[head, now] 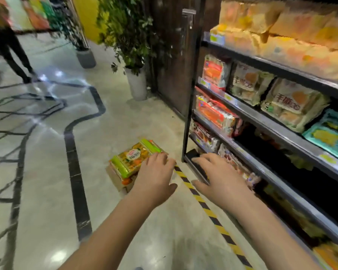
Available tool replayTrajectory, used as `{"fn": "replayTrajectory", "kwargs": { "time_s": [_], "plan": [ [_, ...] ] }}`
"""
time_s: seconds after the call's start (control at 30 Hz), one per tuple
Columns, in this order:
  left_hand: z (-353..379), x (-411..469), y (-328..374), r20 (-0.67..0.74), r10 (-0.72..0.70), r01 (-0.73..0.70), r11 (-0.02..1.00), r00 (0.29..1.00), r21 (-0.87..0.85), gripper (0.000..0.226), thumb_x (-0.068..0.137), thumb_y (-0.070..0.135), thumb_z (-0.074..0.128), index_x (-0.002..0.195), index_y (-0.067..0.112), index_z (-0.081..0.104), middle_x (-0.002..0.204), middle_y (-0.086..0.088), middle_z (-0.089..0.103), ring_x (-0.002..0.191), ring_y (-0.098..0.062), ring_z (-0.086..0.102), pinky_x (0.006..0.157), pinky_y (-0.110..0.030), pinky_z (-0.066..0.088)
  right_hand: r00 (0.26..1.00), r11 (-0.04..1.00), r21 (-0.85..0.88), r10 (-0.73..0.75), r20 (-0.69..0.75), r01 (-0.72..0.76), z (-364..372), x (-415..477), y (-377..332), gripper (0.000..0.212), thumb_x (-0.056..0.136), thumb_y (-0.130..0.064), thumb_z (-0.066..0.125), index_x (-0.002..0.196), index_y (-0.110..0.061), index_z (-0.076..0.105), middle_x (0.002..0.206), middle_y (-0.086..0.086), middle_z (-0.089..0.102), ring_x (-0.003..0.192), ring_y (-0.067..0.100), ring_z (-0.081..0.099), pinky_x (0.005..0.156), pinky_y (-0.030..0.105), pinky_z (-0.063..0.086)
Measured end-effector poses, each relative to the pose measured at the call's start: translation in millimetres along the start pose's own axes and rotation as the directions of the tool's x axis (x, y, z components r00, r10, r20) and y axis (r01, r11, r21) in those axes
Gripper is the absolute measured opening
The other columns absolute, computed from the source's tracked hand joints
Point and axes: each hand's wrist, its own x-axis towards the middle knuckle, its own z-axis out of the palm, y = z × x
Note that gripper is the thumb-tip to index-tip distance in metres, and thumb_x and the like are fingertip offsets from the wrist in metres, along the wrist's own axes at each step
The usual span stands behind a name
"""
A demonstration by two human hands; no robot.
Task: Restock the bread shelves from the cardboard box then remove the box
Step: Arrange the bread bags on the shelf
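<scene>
Cardboard box (119, 182) on floor, green-orange bread packs (133, 158) inside

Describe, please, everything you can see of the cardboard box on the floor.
The cardboard box is small, brown and open-topped; only its near left side shows below its load. It sits on the glossy pale floor, just left of the shelf unit and the yellow-and-black floor tape. Stacked packs in green and orange wrappers rise past its rim. The left hand, fingers spread, covers its right end; contact is unclear.
</scene>
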Motion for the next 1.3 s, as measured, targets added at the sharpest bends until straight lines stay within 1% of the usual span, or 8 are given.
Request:
{"fn": "replayTrajectory", "kwargs": {
  "time_s": [0.17,0.27,0.37,0.5,0.73,0.93,1.1,1.3],
  "plan": [
    [4,-5,-100,0.0,-0.113,0.113,0.993,0.994,-0.02,0.061,0.089,0.054,0.063,0.141,0.026,0.049,0.145,-0.005,0.044,0.141,-0.03,0.035,0.113,-0.041,0.031,0.994,0.996,-0.004,-0.09,0.058,0.091,26,72,-73,0.062,0.095,-0.045,0.06,0.152,-0.035,0.038,0.151,-0.009,0.038,0.139,0.018,0.04,0.113,0.035,0.036],
    [7,-4,-152,0.018,-0.16,0.161,0.987,0.987,-0.016,0.063,0.091,0.055,0.062,0.144,0.025,0.046,0.152,-0.007,0.039,0.143,-0.03,0.033,0.114,-0.04,0.03,0.99,0.993,-0.029,-0.114,0.084,0.117,41,109,-110,0.06,0.096,-0.041,0.06,0.152,-0.033,0.04,0.151,-0.006,0.039,0.138,0.02,0.041,0.113,0.036,0.035],
    [10,-3,-194,0.045,-0.193,0.195,0.98,0.98,-0.029,0.065,0.091,0.051,0.063,0.147,0.024,0.045,0.156,-0.008,0.036,0.144,-0.031,0.033,0.114,-0.04,0.029,0.983,0.99,-0.046,-0.129,0.133,0.137,57,139,-134,0.06,0.096,-0.043,0.059,0.152,-0.034,0.04,0.149,-0.005,0.042,0.135,0.02,0.044,0.111,0.037,0.038],
    [17,11,-237,0.097,-0.238,0.243,0.969,0.966,-0.041,0.065,0.091,0.051,0.063,0.147,0.024,0.043,0.151,-0.007,0.039,0.143,-0.029,0.032,0.117,-0.04,0.029,0.972,0.987,-0.058,-0.135,0.19,0.148,73,177,-148,0.06,0.095,-0.045,0.059,0.15,-0.035,0.04,0.148,-0.005,0.043,0.132,0.021,0.047,0.108,0.038,0.042],
    [40,73,-289,0.159,-0.305,0.317,0.947,0.939,-0.056,0.061,0.093,0.05,0.062,0.146,0.025,0.045,0.15,-0.005,0.042,0.142,-0.029,0.034,0.117,-0.041,0.029,0.951,0.981,-0.061,-0.161,0.263,0.183,98,276,-133,0.062,0.095,-0.046,0.06,0.152,-0.033,0.04,0.151,-0.004,0.043,0.137,0.021,0.044,0.111,0.039,0.043],
    [75,165,-330,0.212,-0.399,0.416,0.909,0.892,-0.037,0.065,0.092,0.053,0.064,0.148,0.027,0.043,0.15,-0.004,0.041,0.143,-0.027,0.033,0.118,-0.041,0.029,0.92,0.966,-0.024,-0.236,0.314,0.256,132,401,-96,0.064,0.094,-0.046,0.063,0.152,-0.031,0.042,0.152,-0.002,0.043,0.137,0.022,0.045,0.11,0.039,0.042],
    [108,236,-349,0.342,-0.456,0.495,0.868,0.821,-0.031,0.064,0.092,0.052,0.063,0.147,0.027,0.043,0.149,-0.004,0.043,0.142,-0.028,0.035,0.116,-0.041,0.03,0.875,0.962,0.017,-0.257,0.41,0.274,156,496,-61,0.062,0.096,-0.044,0.063,0.152,-0.032,0.04,0.151,-0.005,0.041,0.14,0.019,0.04,0.113,0.036,0.036],
    [144,288,-378,0.419,-0.517,0.602,0.794,0.746,-0.092,0.065,0.091,0.054,0.065,0.147,0.03,0.044,0.148,-0.002,0.045,0.14,-0.026,0.039,0.115,-0.041,0.037,0.785,0.944,0.039,-0.294,0.545,0.327,196,578,-42,0.062,0.097,-0.043,0.062,0.153,-0.034,0.039,0.152,-0.004,0.04,0.138,0.019,0.044,0.112,0.037,0.039]
  ]
}}
